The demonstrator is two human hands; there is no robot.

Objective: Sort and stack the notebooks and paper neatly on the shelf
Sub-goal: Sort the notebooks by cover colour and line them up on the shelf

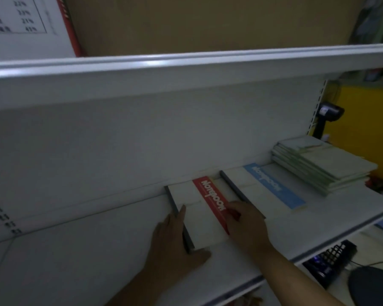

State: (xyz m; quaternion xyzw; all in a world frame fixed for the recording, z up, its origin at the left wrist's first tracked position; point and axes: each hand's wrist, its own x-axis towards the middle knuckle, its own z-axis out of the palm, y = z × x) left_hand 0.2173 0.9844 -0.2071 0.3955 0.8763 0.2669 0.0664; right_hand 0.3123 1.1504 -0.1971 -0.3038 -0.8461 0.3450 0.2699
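sorting looks well under way but not finished, going by how things lie. three groups sit in a row on the shelf (75,250): the red notebook (199,221) mid-view, the blue notebook (259,191) just beside it on the right, and the green stack (325,164) further right, near the shelf's end.

the green stack is the least tidy. its thin books or sheets are fanned, with stepped edges that are not flush, so i'd judge it needs squaring. the blue notebook lies flat and roughly parallel to the red one. its dark spine touches or slightly overlaps the red one's right edge; i cannot tell which. the red notebook shows a thick dark edge on its left, so it may be a pile rather than one book, but that is hard to say.

the left hand (175,237) lies on the shelf with straight fingers pressed along the red notebook's left edge and the thumb at its near corner. the right hand (245,226) rests on the cover with its fingers on the red band, pressing down rather than pinching. together they seem to be squaring it into line.

on the level above stands a brown box (208,23). below right, a keyboard (332,261) sits on a desk.
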